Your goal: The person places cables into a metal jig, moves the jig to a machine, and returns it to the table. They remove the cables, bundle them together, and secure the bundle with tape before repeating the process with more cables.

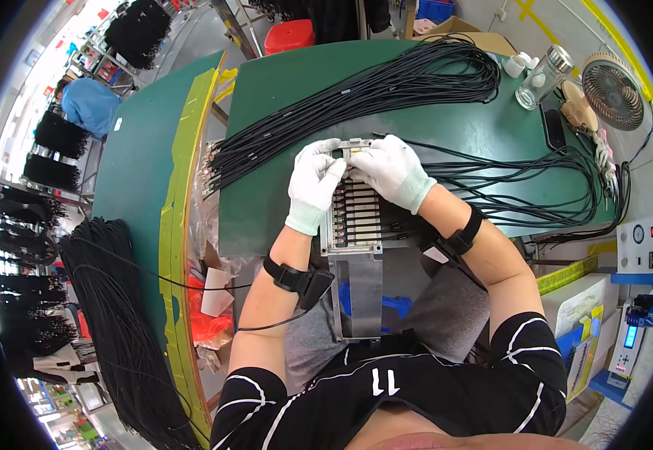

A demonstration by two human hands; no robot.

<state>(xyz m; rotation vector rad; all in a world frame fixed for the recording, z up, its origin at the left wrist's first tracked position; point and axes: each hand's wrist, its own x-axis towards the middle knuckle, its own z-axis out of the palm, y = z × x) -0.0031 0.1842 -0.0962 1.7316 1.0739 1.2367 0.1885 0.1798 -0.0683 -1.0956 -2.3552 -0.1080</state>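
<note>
Head view: the metal fixture [352,249] lies partly beneath gloved fingers [334,172].

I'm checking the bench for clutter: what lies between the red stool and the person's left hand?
In the head view, a long bundle of black cables crosses the green table between the red stool and the left hand.

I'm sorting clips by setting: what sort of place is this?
Probably a cable assembly workshop: a thick bundle of black cables lies across a green table, a metal fixture holds a row of thin cables, and more black bundles hang at far left.
</note>
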